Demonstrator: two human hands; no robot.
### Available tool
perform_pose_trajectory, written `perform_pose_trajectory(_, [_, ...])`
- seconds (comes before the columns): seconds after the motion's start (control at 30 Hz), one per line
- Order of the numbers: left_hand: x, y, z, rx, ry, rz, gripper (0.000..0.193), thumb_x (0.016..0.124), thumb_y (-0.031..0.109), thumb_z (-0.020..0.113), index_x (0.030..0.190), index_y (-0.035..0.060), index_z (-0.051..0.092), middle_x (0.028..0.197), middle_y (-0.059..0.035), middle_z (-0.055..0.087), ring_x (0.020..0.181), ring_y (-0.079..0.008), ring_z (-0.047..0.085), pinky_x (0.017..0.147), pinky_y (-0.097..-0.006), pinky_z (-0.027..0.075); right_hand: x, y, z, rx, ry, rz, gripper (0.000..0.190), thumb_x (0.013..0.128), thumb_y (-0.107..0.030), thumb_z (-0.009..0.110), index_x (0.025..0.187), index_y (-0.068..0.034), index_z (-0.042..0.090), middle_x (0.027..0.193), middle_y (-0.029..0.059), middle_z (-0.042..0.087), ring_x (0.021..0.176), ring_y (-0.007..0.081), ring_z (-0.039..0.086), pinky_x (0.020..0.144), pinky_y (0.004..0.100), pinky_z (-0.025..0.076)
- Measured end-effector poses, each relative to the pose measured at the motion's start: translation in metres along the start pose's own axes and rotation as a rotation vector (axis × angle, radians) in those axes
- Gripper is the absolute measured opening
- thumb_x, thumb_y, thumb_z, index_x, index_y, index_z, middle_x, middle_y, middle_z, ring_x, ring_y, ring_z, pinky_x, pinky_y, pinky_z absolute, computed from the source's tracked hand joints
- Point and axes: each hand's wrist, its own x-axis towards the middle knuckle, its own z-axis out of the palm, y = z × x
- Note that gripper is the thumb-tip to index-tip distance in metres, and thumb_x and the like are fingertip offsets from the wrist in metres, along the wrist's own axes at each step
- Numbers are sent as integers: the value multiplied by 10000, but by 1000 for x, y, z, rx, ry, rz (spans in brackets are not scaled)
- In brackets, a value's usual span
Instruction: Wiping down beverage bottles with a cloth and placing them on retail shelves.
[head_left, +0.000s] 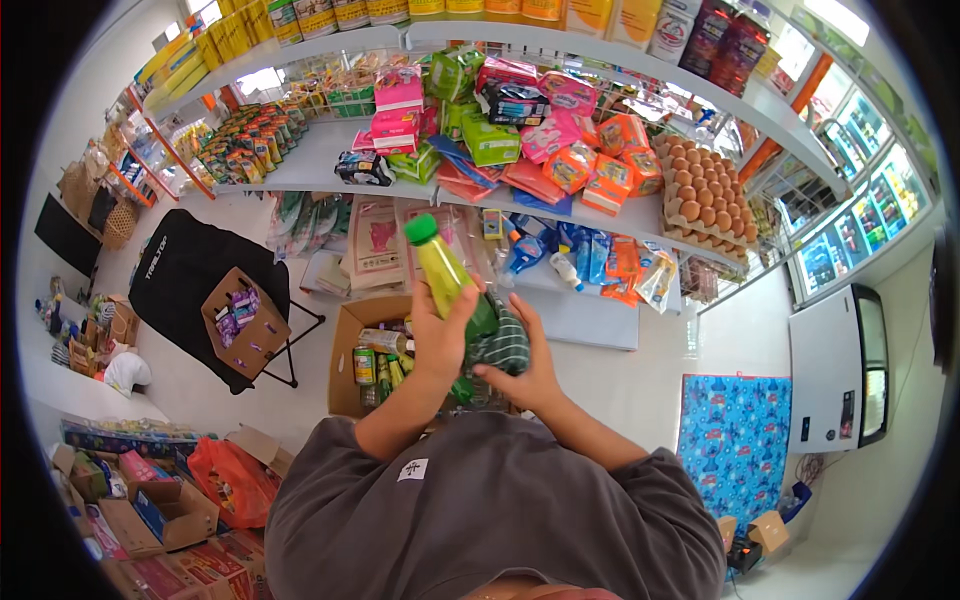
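Note:
A plastic bottle (442, 266) with a green cap and a yellow-green upper part tilts up and to the left in front of my chest. My left hand (444, 330) grips it around the middle. My right hand (538, 371) holds a dark green checked cloth (508, 341) against the bottle's lower end. The cloth and fingers partly hide the bottle's base. Beneath my hands stands an open cardboard box (345, 330) with several bottles and a can (364, 366) in it; my forearms cover part of the box.
Ahead, a shelf (315, 161) carries pink, green and orange packs and trays of eggs (705, 191). A black folding chair (180, 300) at left bears a carton of purple packets (238, 311). Cartons (180, 517) crowd the lower left. At right are a blue patterned mat (735, 450) and a white appliance (825, 367).

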Motion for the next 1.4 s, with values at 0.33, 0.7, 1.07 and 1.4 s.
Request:
perform_pose_trajectory(0.33, [18,-37,0,-9,-188,-133,535,844,153,682,1286,31,407,1111,-78,571,957,-126,565,827,-271,469,-5,60,-43,880,-200,727,613,756,-183,744,1280,-13,475,1098,46,625,969,136,597,852,298,489])
perform_pose_trajectory(0.7, [50,-78,54,120,257,73,384,889,80,618,1200,23,399,1086,-106,608,903,-115,587,789,-258,483,98,92,-91,377,-587,350,823,637,-166,848,1323,-48,408,1190,98,555,1127,191,523,968,335,412])
perform_pose_trajectory(1.07, [29,-52,61,135,470,143,248,840,107,647,1040,23,529,944,-95,621,913,-231,627,859,-391,490,116,135,-88,866,-1043,875,777,699,-144,795,1351,-32,388,1191,57,564,1060,179,568,924,323,456])
perform_pose_trajectory(1.4, [-11,-11,53,105,984,230,359,829,117,717,1107,35,504,929,-54,614,815,-131,610,727,-273,507,112,60,-37,350,-943,-93,819,598,-194,859,1276,-40,425,1128,131,566,1016,246,603,859,353,494])
